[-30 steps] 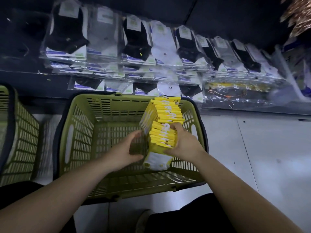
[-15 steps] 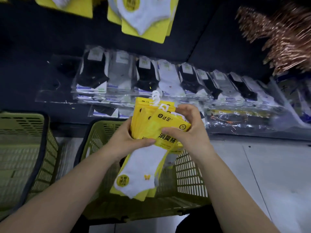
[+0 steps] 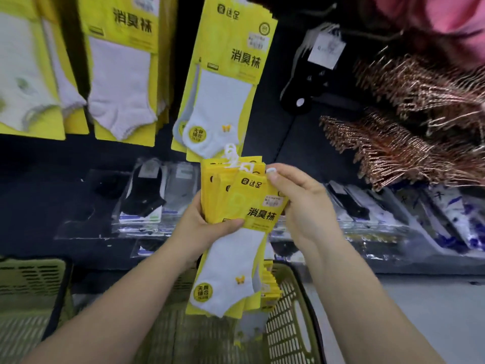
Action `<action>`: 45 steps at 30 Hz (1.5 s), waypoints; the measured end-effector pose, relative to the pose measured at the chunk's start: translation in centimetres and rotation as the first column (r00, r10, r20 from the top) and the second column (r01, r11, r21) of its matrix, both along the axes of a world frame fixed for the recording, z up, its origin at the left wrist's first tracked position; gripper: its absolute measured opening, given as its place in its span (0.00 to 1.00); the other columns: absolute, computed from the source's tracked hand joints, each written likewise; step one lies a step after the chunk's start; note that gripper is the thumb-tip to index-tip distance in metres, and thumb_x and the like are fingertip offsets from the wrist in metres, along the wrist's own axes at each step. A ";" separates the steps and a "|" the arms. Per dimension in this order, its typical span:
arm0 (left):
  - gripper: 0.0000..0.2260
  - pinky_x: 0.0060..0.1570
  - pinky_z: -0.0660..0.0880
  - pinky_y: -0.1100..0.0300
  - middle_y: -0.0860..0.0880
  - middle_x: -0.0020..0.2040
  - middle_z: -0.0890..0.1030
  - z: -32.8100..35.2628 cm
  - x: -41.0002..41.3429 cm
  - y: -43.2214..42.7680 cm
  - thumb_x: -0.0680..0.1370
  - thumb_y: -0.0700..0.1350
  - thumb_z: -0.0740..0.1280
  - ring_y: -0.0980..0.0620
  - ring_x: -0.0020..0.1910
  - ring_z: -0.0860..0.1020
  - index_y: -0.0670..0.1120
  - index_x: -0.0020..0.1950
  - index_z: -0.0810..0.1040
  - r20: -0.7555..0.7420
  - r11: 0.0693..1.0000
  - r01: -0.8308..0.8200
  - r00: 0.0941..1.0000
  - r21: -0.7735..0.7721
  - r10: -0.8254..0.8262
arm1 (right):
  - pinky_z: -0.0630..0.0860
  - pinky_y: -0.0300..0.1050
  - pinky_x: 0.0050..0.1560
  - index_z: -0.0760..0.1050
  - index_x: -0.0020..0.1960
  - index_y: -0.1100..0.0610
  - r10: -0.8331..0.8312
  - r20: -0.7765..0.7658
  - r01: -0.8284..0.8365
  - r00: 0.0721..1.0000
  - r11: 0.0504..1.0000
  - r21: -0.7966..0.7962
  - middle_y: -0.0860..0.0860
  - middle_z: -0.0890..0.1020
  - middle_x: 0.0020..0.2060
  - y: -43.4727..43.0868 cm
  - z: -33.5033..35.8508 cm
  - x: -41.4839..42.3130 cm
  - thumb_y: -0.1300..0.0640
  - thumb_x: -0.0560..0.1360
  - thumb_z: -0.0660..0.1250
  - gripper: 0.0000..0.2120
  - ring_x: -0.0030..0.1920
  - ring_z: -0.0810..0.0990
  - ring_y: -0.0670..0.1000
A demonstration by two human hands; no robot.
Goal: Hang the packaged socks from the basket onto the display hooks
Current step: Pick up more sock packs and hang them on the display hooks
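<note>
The left hand [image 3: 203,228] is gripping a stack of yellow sock packs [image 3: 215,190] from its left edge, thumb lying across the front. The right hand [image 3: 301,206] is pinching the top right edge of the front pack [image 3: 258,206], which is tilting rightward off the stack. The stack is hanging above the green basket [image 3: 286,327], with its white hangers [image 3: 232,157] just below the bottom edge of a hung pack [image 3: 228,74]. Dark open wall is showing on the right, before the brown fringed goods [image 3: 406,132].
</note>
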State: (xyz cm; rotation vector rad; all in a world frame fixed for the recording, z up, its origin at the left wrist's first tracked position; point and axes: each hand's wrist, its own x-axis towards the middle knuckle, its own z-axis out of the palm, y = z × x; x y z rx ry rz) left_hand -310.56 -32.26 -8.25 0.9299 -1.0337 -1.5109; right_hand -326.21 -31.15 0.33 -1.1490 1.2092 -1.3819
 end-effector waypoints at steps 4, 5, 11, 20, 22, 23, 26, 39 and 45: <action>0.29 0.30 0.79 0.61 0.54 0.44 0.86 1.7 -1.8 -1.5 0.56 0.46 0.76 0.52 0.40 0.85 0.53 0.55 0.74 -0.093 0.998 -0.050 0.994 0.040 0.053 | 0.76 0.39 0.36 0.83 0.41 0.48 -0.032 -0.053 0.027 0.998 0.995 -0.094 0.49 0.83 0.38 -2.5 1.3 -1.4 0.57 0.74 0.70 0.06 0.39 0.81 0.46; 0.30 0.30 0.79 0.60 0.53 0.44 0.86 2.2 -2.4 -1.6 0.55 0.50 0.76 0.51 0.40 0.85 0.53 0.55 0.75 -0.120 0.995 -0.063 0.990 0.080 0.073 | 0.76 0.40 0.37 0.83 0.41 0.48 -0.029 -0.057 0.024 0.998 0.995 -0.100 0.48 0.83 0.38 -3.0 1.7 -2.0 0.57 0.74 0.70 0.06 0.39 0.81 0.47; 0.28 0.36 0.79 0.56 0.49 0.47 0.86 4.8 -6.0 -2.6 0.55 0.60 0.74 0.48 0.44 0.85 0.52 0.53 0.79 -0.138 0.975 -0.170 0.972 0.140 0.189 | 0.79 0.42 0.35 0.84 0.40 0.49 0.013 -0.015 -0.014 1.000 0.995 -0.095 0.50 0.85 0.41 -6.6 6.0 -6.2 0.59 0.75 0.69 0.09 0.36 0.82 0.46; 0.23 0.40 0.79 0.60 0.61 0.44 0.85 9.1 -5.1 -3.0 0.57 0.62 0.74 0.59 0.43 0.83 0.60 0.50 0.77 0.103 0.776 -0.623 0.769 -0.097 0.630 | 0.76 0.35 0.37 0.81 0.44 0.61 -0.082 -0.185 0.000 0.979 0.913 -0.407 0.47 0.80 0.33 -17.6 17.8 -7.0 0.64 0.72 0.70 0.01 0.32 0.77 0.39; 0.22 0.42 0.78 0.60 0.59 0.44 0.84 10.0 -4.8 -2.2 0.58 0.62 0.74 0.58 0.43 0.83 0.60 0.49 0.76 0.161 0.734 -0.667 0.717 -0.129 0.679 | 0.71 0.28 0.33 0.82 0.40 0.58 -0.052 -0.306 -0.086 0.951 0.904 -0.420 0.46 0.80 0.33 -18.4 18.7 -6.3 0.64 0.73 0.68 0.05 0.32 0.76 0.37; 0.21 0.43 0.77 0.60 0.59 0.45 0.83 10.3 -4.6 -1.9 0.58 0.61 0.74 0.58 0.44 0.82 0.60 0.49 0.76 0.174 0.724 -0.675 0.703 -0.141 0.690 | 0.70 0.29 0.32 0.81 0.38 0.55 -0.028 -0.345 -0.123 0.938 0.905 -0.407 0.47 0.80 0.34 -18.7 18.7 -6.0 0.64 0.74 0.67 0.09 0.34 0.76 0.40; 0.21 0.40 0.77 0.63 0.59 0.45 0.83 11.3 -4.4 -1.4 0.59 0.59 0.74 0.60 0.44 0.82 0.58 0.50 0.76 0.175 0.737 -0.657 0.716 -0.160 0.676 | 0.71 0.33 0.28 0.79 0.36 0.55 0.040 -0.309 -0.143 0.950 0.937 -0.318 0.47 0.80 0.34 -19.2 17.9 -5.6 0.63 0.76 0.65 0.11 0.35 0.75 0.45; 0.27 0.44 0.81 0.56 0.54 0.51 0.85 11.3 -6.1 -3.9 0.62 0.61 0.77 0.53 0.49 0.84 0.56 0.57 0.77 -0.003 0.869 -0.463 0.883 -0.177 0.470 | 0.74 0.32 0.38 0.73 0.46 0.44 0.168 -0.486 -0.312 0.858 0.922 -0.231 0.46 0.79 0.47 -9.2 10.2 -4.8 0.47 0.68 0.75 0.13 0.41 0.77 0.40; 0.33 0.53 0.78 0.45 0.57 0.50 0.84 8.7 -5.5 -6.1 0.49 0.69 0.77 0.51 0.50 0.83 0.64 0.51 0.76 0.058 0.897 -0.432 0.897 -0.098 0.438 | 0.82 0.43 0.41 0.78 0.49 0.43 0.216 -0.464 -0.326 0.859 0.930 -0.170 0.44 0.77 0.45 -9.7 8.6 -5.8 0.62 0.67 0.76 0.17 0.41 0.83 0.47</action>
